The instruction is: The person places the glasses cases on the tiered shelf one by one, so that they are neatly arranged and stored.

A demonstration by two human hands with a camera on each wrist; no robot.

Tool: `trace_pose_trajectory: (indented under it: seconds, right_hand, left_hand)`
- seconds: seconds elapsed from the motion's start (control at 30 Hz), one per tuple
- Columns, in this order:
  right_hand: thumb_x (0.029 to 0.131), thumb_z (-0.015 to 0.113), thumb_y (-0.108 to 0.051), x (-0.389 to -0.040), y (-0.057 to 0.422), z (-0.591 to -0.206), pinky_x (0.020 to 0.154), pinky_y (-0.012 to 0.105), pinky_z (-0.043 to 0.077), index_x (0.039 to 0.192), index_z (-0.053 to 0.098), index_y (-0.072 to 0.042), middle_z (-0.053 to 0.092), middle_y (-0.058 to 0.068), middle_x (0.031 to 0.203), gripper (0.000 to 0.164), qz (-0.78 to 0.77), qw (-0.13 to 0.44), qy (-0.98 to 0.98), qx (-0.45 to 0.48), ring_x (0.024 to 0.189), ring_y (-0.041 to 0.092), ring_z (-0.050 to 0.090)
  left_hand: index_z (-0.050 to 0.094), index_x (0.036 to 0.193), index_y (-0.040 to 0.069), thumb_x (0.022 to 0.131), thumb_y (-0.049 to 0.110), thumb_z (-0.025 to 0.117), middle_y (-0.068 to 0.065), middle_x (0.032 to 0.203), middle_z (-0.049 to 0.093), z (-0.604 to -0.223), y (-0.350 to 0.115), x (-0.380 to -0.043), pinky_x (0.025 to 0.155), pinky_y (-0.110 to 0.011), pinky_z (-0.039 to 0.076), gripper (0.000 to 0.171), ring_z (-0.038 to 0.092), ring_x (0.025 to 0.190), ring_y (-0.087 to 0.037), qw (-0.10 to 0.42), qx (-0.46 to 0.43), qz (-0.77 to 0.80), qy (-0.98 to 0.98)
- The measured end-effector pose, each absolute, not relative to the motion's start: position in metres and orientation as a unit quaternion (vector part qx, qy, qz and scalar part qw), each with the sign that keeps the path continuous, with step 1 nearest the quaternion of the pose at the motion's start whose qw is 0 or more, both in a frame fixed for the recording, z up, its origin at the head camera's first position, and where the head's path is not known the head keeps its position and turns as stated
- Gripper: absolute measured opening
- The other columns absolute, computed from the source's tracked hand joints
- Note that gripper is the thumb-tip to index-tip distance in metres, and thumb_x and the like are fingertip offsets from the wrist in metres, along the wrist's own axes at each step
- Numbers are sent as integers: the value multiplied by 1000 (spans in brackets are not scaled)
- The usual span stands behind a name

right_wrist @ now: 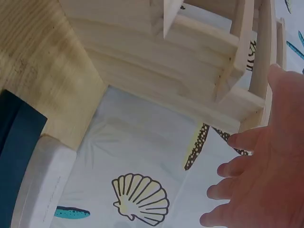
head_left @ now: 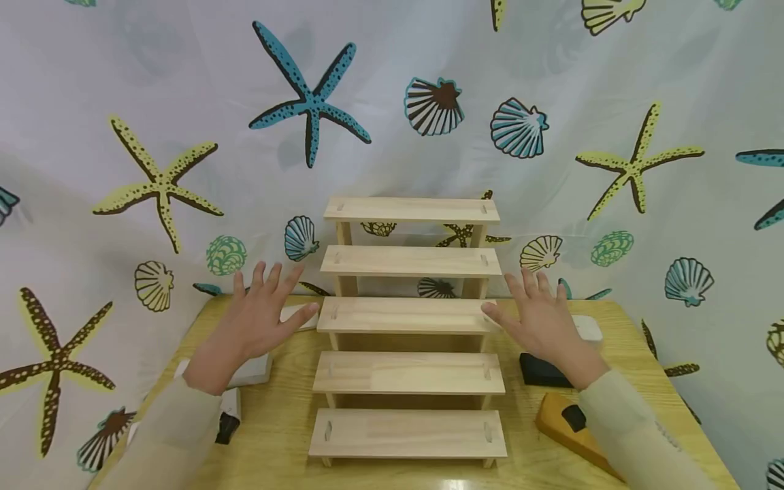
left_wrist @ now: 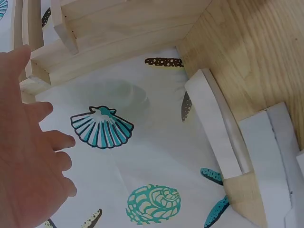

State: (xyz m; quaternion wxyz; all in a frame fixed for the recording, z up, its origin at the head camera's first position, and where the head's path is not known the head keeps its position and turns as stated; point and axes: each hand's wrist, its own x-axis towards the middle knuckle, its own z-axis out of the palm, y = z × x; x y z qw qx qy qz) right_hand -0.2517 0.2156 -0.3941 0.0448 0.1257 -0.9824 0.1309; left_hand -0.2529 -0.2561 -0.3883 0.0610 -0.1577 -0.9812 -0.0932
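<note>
A pale wooden stepped stand (head_left: pixel 409 314) with several flat shelves rises in the middle of the table. To its left, my left hand (head_left: pixel 254 323) is held up with fingers spread and nothing in it, its thumb tip near the middle shelf's left end. On the opposite side hovers my right hand (head_left: pixel 542 320), also spread and holding nothing. Its thumb overlaps that shelf's right end in the head view; I cannot tell whether it touches. Both wrist views show the stand's side panels (left_wrist: pixel 118 28) beside the hands.
White boxes (head_left: pixel 254 371) lie on the table's left, by a small white and black item (head_left: pixel 229 416). At right are a white object (head_left: pixel 588 328), a black box (head_left: pixel 542 371) and an orange-brown case (head_left: pixel 572 429) with a black patch. A shell-and-starfish curtain (head_left: pixel 392 163) hangs behind.
</note>
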Motion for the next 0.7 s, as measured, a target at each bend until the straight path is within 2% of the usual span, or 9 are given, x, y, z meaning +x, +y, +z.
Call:
trace_pose_trajectory:
  seconds: [0.13,0.4,0.7]
  right_hand:
    - [106,43,-67,-247,209,-402,120,81,11,167,28,-5,20,30,172,89,133,44,-980,139,158,56,15]
    - [106,45,-65,-242,196,-419,119,82,11,166,28,-2,21,31,171,89,156,43,-973,164,158,56,16]
    - [107,46,-63,-237,187,-427,120,81,15,165,25,4,22,32,170,91,155,51,-974,160,158,55,19]
  left_hand:
    - [15,171,18,107,64,44,-36,170,20,-394,-260,-246,117,-85,3,84,8,157,-62,66,-160,-116,-978]
    - [20,170,10,105,57,55,-39,167,21,-412,-278,-231,114,-87,0,87,8,155,-66,81,-148,-192,-967]
    - [19,170,14,107,43,60,-31,170,26,-444,-308,-209,115,-85,-5,81,10,154,-66,108,-135,-285,-943]
